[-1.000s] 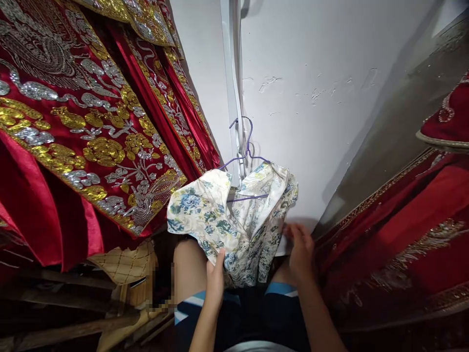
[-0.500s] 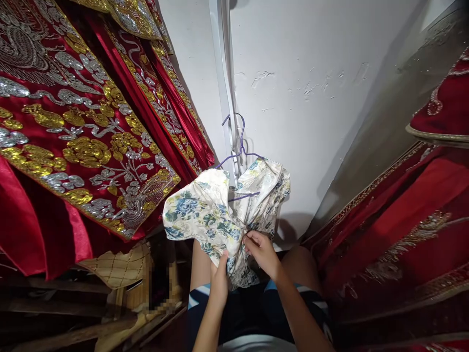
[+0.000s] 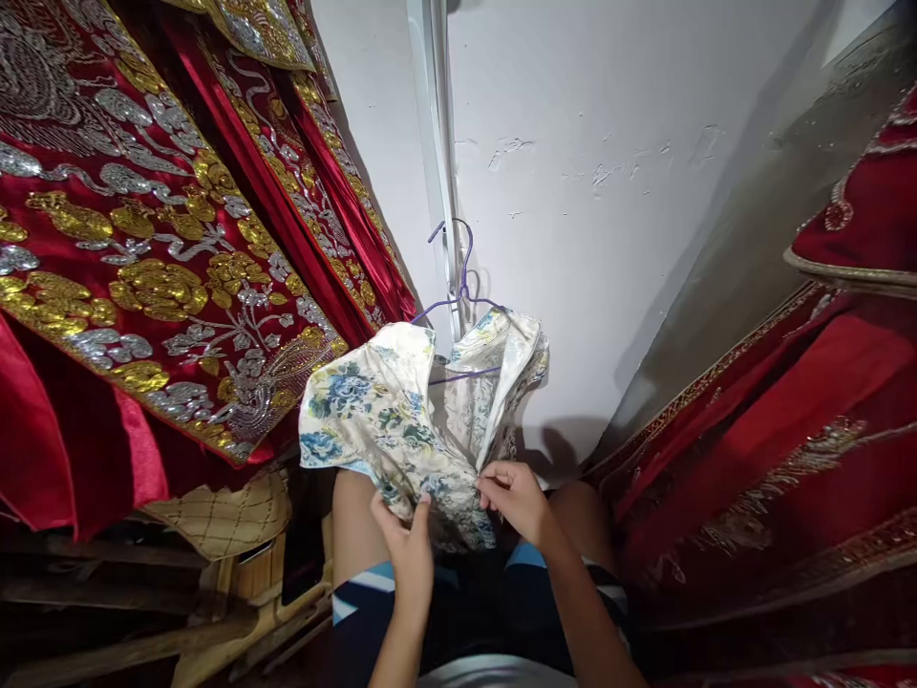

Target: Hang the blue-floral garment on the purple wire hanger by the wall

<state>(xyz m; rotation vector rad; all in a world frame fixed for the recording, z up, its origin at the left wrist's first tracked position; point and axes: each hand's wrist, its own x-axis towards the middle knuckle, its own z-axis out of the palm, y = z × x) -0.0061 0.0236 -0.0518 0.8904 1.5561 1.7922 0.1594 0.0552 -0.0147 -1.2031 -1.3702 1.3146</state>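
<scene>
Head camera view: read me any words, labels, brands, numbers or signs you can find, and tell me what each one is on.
No readable text anywhere in this view.
The floral garment, pinched by the left hand and right hand, shows only a flower print, with no visible tag.
The red robes carry gold and silver embroidery, no letters.
The purple hanger and the white wall are unmarked.

purple hanger point(image 3: 464, 298) on wall pipe point(image 3: 435, 143) w/ floral dress point(image 3: 373, 420)
</scene>
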